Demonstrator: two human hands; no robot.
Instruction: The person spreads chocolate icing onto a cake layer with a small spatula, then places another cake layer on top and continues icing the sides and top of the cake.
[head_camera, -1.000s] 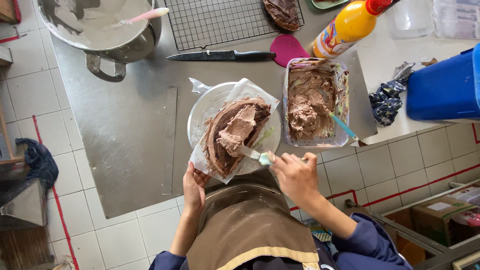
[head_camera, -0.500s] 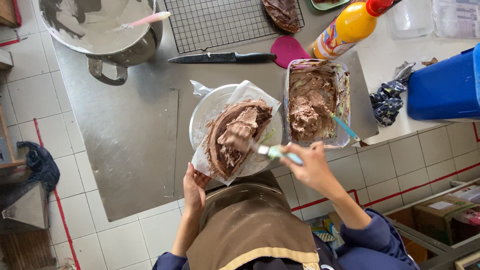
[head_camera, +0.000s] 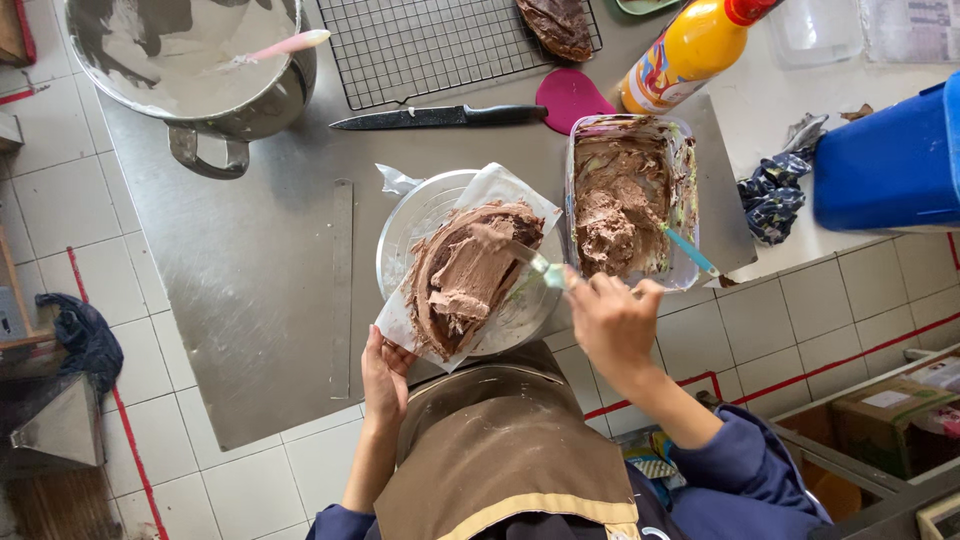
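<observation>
A brown cake (head_camera: 462, 280) covered in chocolate frosting lies on white paper on a round clear turntable (head_camera: 410, 218) at the steel table's front edge. My right hand (head_camera: 612, 318) grips a palette knife (head_camera: 532, 262) whose blade rests on the cake's right side. My left hand (head_camera: 386, 378) holds the turntable's near rim and the paper from below. A clear rectangular tub (head_camera: 628, 195) of chocolate frosting stands right of the cake, with a light blue spatula handle (head_camera: 690, 252) sticking out of it.
A steel mixing bowl (head_camera: 200, 70) with a pink spatula sits at the back left. A wire cooling rack (head_camera: 440, 40) with a dark cake piece, a black knife (head_camera: 440, 117), a pink scraper (head_camera: 572, 98), an orange bottle (head_camera: 685, 52) and a blue box (head_camera: 885, 165) lie beyond.
My right hand has moved right and outward, drawing the palette knife across the cake's top toward its right edge. The left hand stays at the turntable's rim.
</observation>
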